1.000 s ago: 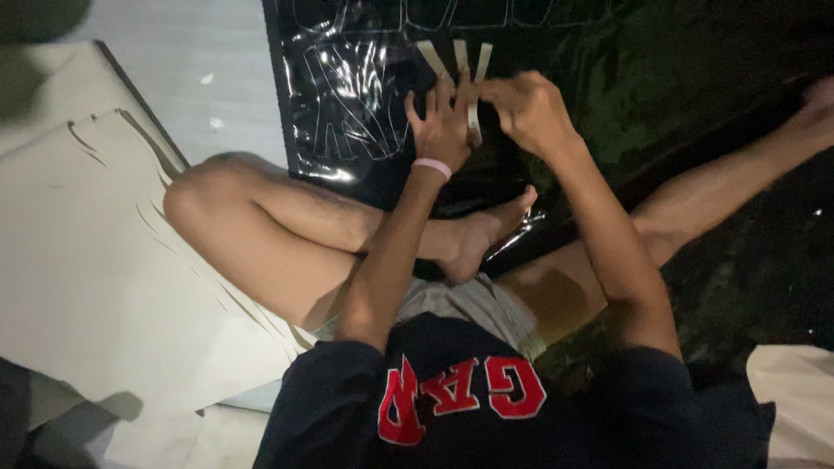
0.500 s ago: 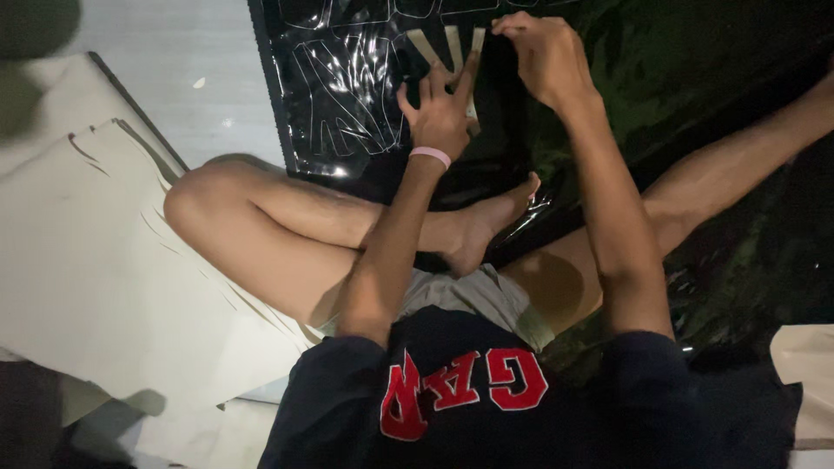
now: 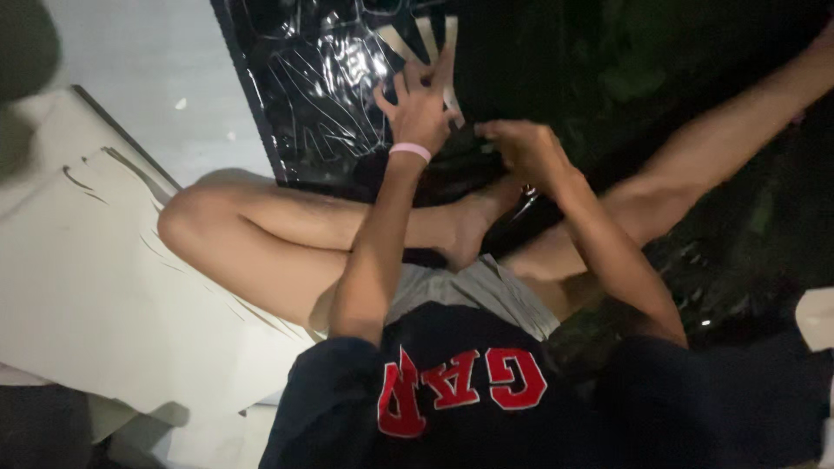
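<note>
A glossy black plastic sheet (image 3: pixel 321 95) lies on the floor in front of me. Three pale flat strips (image 3: pixel 417 39) fan out on it near the top edge. My left hand (image 3: pixel 421 108), with a pink band at the wrist, rests on the lower ends of the strips with its fingers spread. My right hand (image 3: pixel 521 148) is lower and to the right, just above my bare foot (image 3: pixel 469 221). Its fingers curl onto a dark fold of the sheet. The dark hides whether they grip it.
I sit with my left leg (image 3: pixel 261 234) folded across the sheet's near edge and my right leg (image 3: pixel 712 148) stretched out to the right. A large white torn board (image 3: pixel 87 287) lies at the left on the pale floor (image 3: pixel 130 52).
My right hand has come down from the top of the strips to the sheet near my foot. My left hand stays on the strips.
</note>
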